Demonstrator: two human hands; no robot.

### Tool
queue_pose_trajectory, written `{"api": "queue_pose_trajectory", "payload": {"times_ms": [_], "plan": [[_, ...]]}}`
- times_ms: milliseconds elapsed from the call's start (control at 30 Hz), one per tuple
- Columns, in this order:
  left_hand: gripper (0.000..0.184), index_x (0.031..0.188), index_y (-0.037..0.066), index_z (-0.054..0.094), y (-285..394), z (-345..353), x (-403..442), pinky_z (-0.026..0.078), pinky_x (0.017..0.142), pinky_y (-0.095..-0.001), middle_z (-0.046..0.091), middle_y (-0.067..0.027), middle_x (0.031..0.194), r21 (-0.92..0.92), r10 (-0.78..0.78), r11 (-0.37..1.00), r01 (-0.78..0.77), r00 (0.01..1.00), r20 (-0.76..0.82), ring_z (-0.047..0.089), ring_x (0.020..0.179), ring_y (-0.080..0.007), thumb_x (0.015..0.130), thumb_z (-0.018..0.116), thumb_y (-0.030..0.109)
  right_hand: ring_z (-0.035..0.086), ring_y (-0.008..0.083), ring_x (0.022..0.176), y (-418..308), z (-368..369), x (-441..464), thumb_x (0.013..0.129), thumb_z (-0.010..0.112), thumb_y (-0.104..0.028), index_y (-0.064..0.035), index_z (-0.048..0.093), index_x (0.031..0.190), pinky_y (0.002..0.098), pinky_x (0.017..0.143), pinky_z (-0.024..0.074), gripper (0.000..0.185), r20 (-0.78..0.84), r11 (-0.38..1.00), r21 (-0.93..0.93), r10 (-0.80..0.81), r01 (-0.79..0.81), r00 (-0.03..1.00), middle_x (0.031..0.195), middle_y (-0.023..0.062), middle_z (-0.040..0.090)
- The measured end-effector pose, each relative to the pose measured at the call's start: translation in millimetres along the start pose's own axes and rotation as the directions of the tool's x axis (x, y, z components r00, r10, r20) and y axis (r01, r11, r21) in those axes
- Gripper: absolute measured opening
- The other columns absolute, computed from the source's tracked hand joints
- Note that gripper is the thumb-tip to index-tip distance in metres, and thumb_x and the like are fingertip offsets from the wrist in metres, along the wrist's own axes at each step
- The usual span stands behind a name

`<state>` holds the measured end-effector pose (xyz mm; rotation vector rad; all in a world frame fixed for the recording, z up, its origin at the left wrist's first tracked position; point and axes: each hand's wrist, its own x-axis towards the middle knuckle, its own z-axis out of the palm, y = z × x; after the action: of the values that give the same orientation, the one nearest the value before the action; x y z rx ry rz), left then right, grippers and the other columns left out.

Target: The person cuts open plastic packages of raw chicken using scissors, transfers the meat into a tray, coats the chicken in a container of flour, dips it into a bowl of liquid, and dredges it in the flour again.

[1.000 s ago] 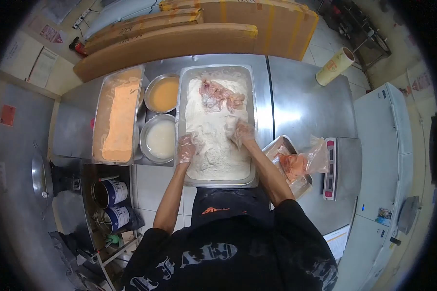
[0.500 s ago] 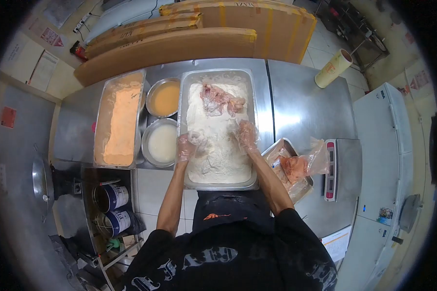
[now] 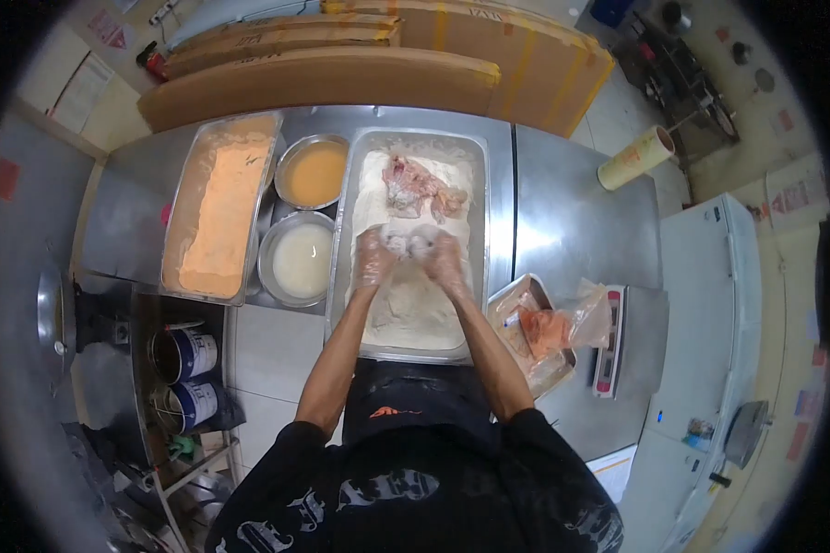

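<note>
A large metal tray (image 3: 341, 304) holds white flour (image 3: 420, 318), with raw meat (image 3: 415, 187) lying on it toward the far end. My left hand (image 3: 378, 255) and my right hand (image 3: 440, 257), both in clear plastic gloves dusted white, are close together in the flour just on the near side of the meat. Their fingers point inward and are coated with flour. What lies between or under the fingertips, if anything, is too blurred and covered to make out.
Left of the tray stand a bowl of orange liquid (image 3: 314, 175), a bowl of whitish liquid (image 3: 302, 259) and a tray of orange powder (image 3: 219, 217). On the right are bagged orange meat (image 3: 546, 330) on a small tray, a scale (image 3: 634, 341) and a plastic-wrap roll (image 3: 636, 158). Cardboard boxes (image 3: 323, 88) stand behind.
My hands have moved inward from the two sides of the tray and are now close together near the meat. The camera view has shifted slightly.
</note>
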<state>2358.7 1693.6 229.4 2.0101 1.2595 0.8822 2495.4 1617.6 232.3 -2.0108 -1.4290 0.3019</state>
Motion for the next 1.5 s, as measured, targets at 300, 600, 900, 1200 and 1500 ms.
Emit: {"api": "queue_pose_trajectory", "payload": {"times_ms": [300,600,900,1200,1500], "plan": [[0.02,0.084,-0.005,0.06,3.3,-60.1,1.5,0.046,0.074,-0.0454,0.061,-0.0234,0.082,-0.181,-0.142,0.97,0.164,0.981,0.131,0.059,0.081,-0.0393,0.068,0.055,0.005,0.059,0.0271,0.057,-40.6,-21.8,30.6,0.077,0.062,-0.014,-0.0009,0.063,0.078,0.0374,0.056,0.0445,0.014,-0.066,0.894,0.447,0.034,-0.001,0.997,0.066,0.0172,0.061],[0.017,0.078,-0.002,0.067,-12.7,-202.2,3.9,0.048,0.073,-0.0403,0.066,-0.0146,0.071,-0.274,-0.063,0.961,-0.031,0.943,-0.327,0.064,0.072,-0.0294,0.067,0.066,0.011,0.061,0.0217,0.06,-184.5,-30.3,73.7,0.078,0.064,-0.017,0.0,0.064,0.083,0.0366,0.055,0.0467,0.018,0.242,0.878,0.463,0.002,-0.117,0.97,0.071,0.0128,0.065],[0.04,0.11,-0.002,0.053,-188.2,-177.8,-22.2,0.042,0.089,-0.0431,0.054,-0.0208,0.111,0.306,-0.132,0.939,0.158,0.986,-0.106,0.051,0.105,-0.0365,0.08,0.06,0.024,0.064,0.0307,0.072,-145.0,177.9,101.3,0.075,0.062,-0.016,-0.005,0.065,0.082,0.0374,0.065,0.0499,0.014,0.216,0.882,0.124,-0.472,0.455,0.855,0.075,0.0162,0.065],[0.025,0.107,0.007,0.053,-220.9,-127.7,-63.9,0.041,0.086,-0.0512,0.053,-0.0175,0.106,0.285,-0.181,0.954,0.088,0.931,0.317,0.053,0.103,-0.0363,0.084,0.049,0.013,0.056,0.0332,0.073,-132.8,203.0,42.2,0.089,0.048,-0.025,-0.0049,0.058,0.079,0.041,0.063,0.0435,0.024,0.235,0.773,0.516,-0.541,0.368,0.807,0.077,0.0164,0.058],[0.024,0.105,0.006,0.056,-222.4,-113.8,-55.2,0.043,0.086,-0.048,0.055,-0.0182,0.108,0.43,-0.087,0.903,0.008,0.982,0.165,0.054,0.103,-0.0347,0.085,0.045,0.012,0.057,0.0279,0.077,-87.6,265.3,34.7,0.09,0.043,-0.025,-0.0035,0.059,0.088,0.0378,0.07,0.0448,0.027,0.282,0.815,0.565,-0.335,0.126,0.899,0.082,0.0132,0.06]]}}
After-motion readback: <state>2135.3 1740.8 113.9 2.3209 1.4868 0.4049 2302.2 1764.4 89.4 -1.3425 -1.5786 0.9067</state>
